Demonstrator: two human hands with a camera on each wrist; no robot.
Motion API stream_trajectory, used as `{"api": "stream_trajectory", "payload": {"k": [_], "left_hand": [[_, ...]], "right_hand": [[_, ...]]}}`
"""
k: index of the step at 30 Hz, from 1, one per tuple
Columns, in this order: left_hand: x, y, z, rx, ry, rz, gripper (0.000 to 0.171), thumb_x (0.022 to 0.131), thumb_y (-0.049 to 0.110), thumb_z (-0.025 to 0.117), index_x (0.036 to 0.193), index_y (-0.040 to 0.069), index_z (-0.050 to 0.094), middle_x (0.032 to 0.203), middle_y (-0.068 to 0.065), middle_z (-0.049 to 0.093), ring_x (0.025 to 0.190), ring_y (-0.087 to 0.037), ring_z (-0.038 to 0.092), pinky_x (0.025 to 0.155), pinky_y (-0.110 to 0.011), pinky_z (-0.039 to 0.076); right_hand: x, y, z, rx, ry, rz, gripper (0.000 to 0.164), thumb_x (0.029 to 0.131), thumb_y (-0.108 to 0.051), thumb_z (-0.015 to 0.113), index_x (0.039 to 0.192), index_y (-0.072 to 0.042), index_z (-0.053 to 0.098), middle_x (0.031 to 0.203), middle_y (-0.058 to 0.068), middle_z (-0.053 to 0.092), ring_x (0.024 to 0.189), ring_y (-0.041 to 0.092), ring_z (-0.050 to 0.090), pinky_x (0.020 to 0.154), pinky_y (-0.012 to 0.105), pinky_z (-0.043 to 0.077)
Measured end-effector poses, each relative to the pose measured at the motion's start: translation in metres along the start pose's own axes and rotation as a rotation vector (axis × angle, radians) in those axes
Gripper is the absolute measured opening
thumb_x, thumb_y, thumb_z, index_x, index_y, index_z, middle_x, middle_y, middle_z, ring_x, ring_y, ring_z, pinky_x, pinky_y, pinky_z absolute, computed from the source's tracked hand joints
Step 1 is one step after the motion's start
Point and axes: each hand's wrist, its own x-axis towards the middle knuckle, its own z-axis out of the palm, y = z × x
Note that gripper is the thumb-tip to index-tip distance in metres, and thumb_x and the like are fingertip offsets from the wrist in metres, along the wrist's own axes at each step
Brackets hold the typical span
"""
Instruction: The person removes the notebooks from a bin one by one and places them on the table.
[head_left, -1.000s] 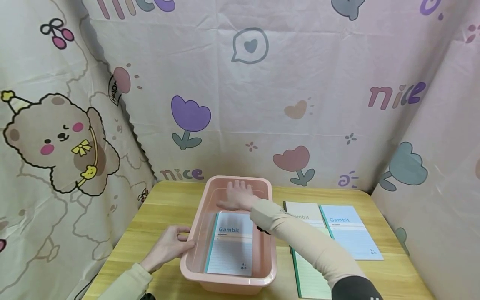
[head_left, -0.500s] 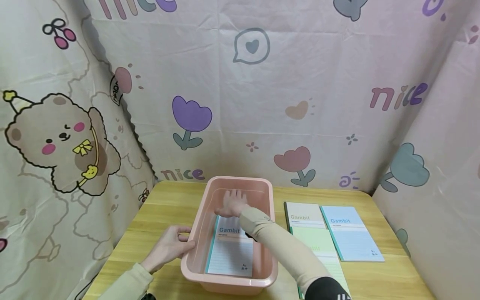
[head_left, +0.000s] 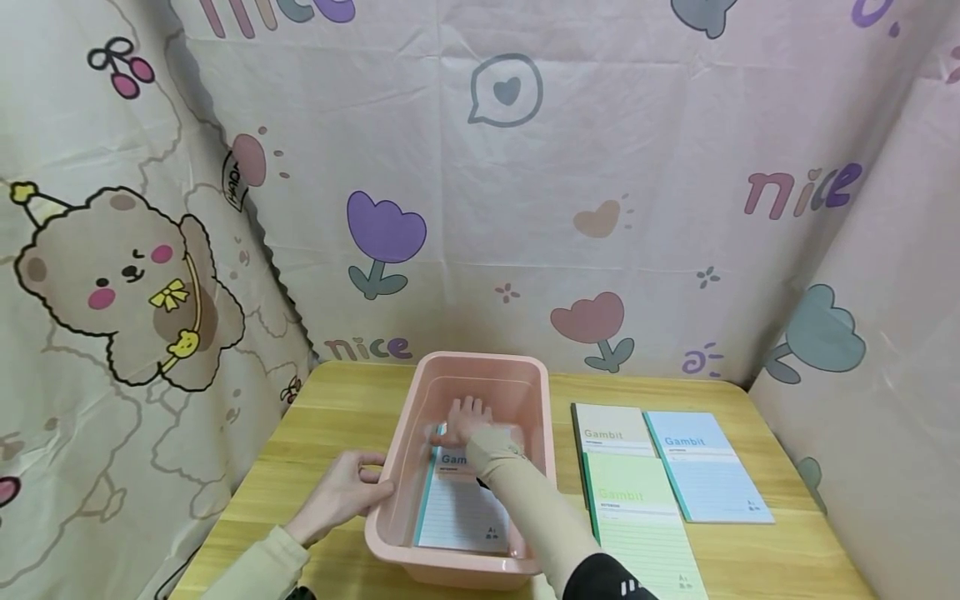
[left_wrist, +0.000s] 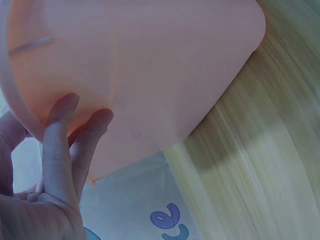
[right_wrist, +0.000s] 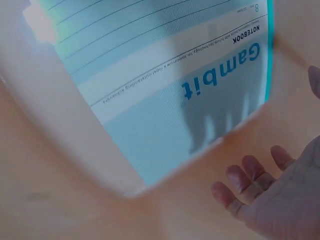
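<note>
A pink plastic basin (head_left: 517, 392) stands on the table with a light-blue notebook (head_left: 457, 521) lying flat inside it. My left hand (head_left: 345, 493) holds the basin's left rim, thumb over the edge. In the left wrist view its fingers (left_wrist: 57, 165) press on the basin's outer wall (left_wrist: 170, 65). My right hand (head_left: 467, 423) hovers inside the basin over the notebook's far end, palm down with fingers spread. In the right wrist view this hand (right_wrist: 285, 195) holds nothing and appears apart from the notebook (right_wrist: 150, 85), on which finger shadows fall.
Right of the basin lie three more notebooks: a pale grey one (head_left: 611, 421), a green one (head_left: 645, 525) overlapping it, and a blue one (head_left: 708, 467). A printed curtain (head_left: 480, 217) hangs behind the wooden table (head_left: 352, 404).
My right hand has moved nearer and lower, from the basin's far end over the notebook's top edge. My left hand keeps its hold on the rim.
</note>
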Motion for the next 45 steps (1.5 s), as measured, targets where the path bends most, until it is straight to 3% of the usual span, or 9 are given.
{"api": "stream_trajectory", "payload": {"k": [8,15,18,24,35,45], "left_hand": [[0.0,0.0,0.0,0.003,0.007,0.006,0.059,0.086,0.001,0.063,0.135,-0.025,0.043,0.107,-0.037,0.07,0.087,-0.036,0.076,0.068,-0.04,0.066],[0.0,-0.001,-0.001,-0.005,-0.015,0.015,0.057,0.087,0.002,0.061,0.135,-0.024,0.043,0.107,-0.036,0.07,0.089,-0.04,0.075,0.068,-0.041,0.066],[0.0,-0.002,-0.001,-0.008,-0.018,0.021,0.057,0.087,0.002,0.061,0.134,-0.024,0.044,0.106,-0.036,0.071,0.089,-0.04,0.075,0.068,-0.041,0.066],[0.0,-0.002,-0.001,-0.014,-0.025,0.028,0.055,0.088,0.001,0.061,0.134,-0.024,0.044,0.107,-0.036,0.07,0.09,-0.041,0.075,0.069,-0.041,0.066],[-0.001,-0.001,-0.001,-0.012,-0.009,0.03,0.058,0.086,0.0,0.062,0.135,-0.025,0.042,0.108,-0.036,0.07,0.09,-0.043,0.074,0.069,-0.04,0.066],[-0.001,-0.001,-0.001,-0.013,-0.023,0.032,0.058,0.087,0.001,0.061,0.135,-0.025,0.041,0.108,-0.037,0.07,0.09,-0.042,0.075,0.068,-0.04,0.066]], "right_hand": [[0.006,0.002,0.025,-0.051,-0.051,0.025,0.112,0.066,-0.079,0.074,0.147,-0.009,0.042,0.147,0.016,0.047,0.138,0.032,0.043,0.119,0.05,0.037],[0.005,0.003,0.036,-0.183,-0.032,0.0,0.099,0.067,-0.079,0.073,0.135,-0.01,0.051,0.134,0.012,0.054,0.127,0.03,0.05,0.109,0.046,0.044],[0.004,0.003,0.036,-0.222,-0.047,0.001,0.101,0.068,-0.08,0.071,0.138,-0.011,0.049,0.138,0.011,0.052,0.13,0.028,0.049,0.111,0.045,0.042],[0.005,0.004,0.039,-0.197,-0.065,0.014,0.116,0.064,-0.081,0.073,0.15,-0.009,0.041,0.152,0.011,0.044,0.142,0.029,0.041,0.121,0.048,0.035],[0.009,0.004,0.042,-0.263,-0.004,-0.024,0.113,0.062,-0.083,0.072,0.144,-0.01,0.047,0.141,0.011,0.049,0.131,0.027,0.047,0.114,0.044,0.042],[0.005,0.005,0.037,-0.22,0.038,-0.041,0.111,0.057,-0.08,0.078,0.137,-0.009,0.048,0.129,0.011,0.051,0.119,0.026,0.051,0.106,0.042,0.048]]}}
